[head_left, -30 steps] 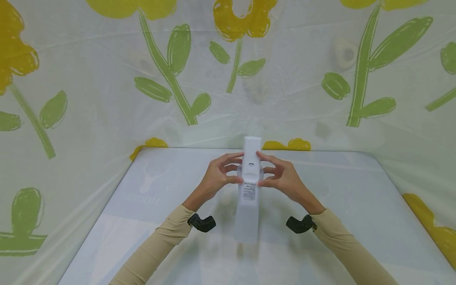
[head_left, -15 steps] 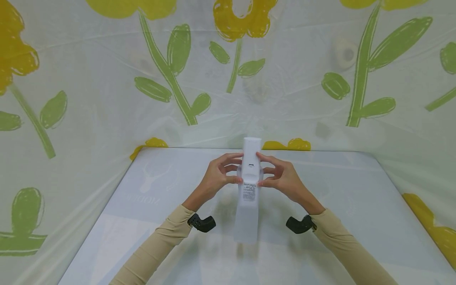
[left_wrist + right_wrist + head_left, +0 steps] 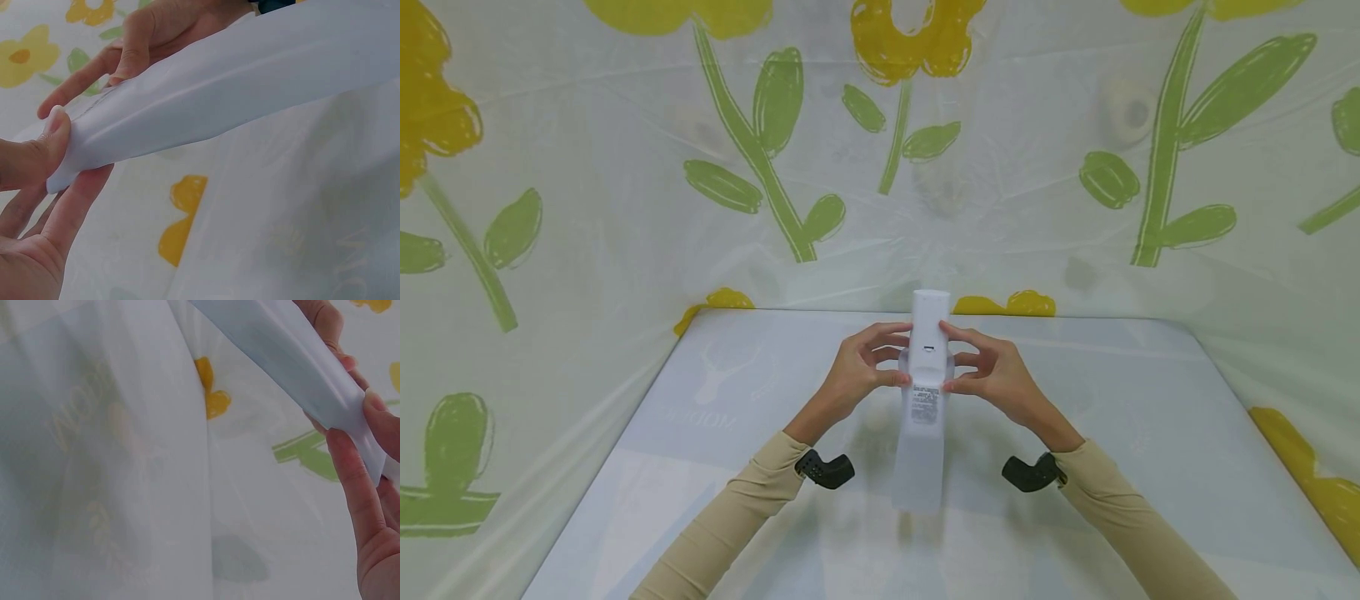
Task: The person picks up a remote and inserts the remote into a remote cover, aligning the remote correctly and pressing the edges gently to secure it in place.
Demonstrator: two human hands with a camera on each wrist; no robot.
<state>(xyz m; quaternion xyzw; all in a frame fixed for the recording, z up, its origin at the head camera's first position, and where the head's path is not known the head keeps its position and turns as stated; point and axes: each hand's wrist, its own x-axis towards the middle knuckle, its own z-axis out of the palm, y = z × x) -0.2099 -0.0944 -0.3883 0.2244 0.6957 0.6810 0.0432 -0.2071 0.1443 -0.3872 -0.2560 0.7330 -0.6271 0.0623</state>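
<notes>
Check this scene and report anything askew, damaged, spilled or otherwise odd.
Nothing stands out. Both hands, left hand and right hand, pinch the upper part of a white pouch from either side, holding it above the table. The pouch looks intact, with no spill visible on the covered surface.

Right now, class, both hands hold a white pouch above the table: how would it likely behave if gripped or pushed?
The pouch probably flexes: in the left wrist view its wall dents under the left hand. It seems light, since the fingers of the right hand hold it by pinching alone. Its smooth film may be slippery.
</notes>
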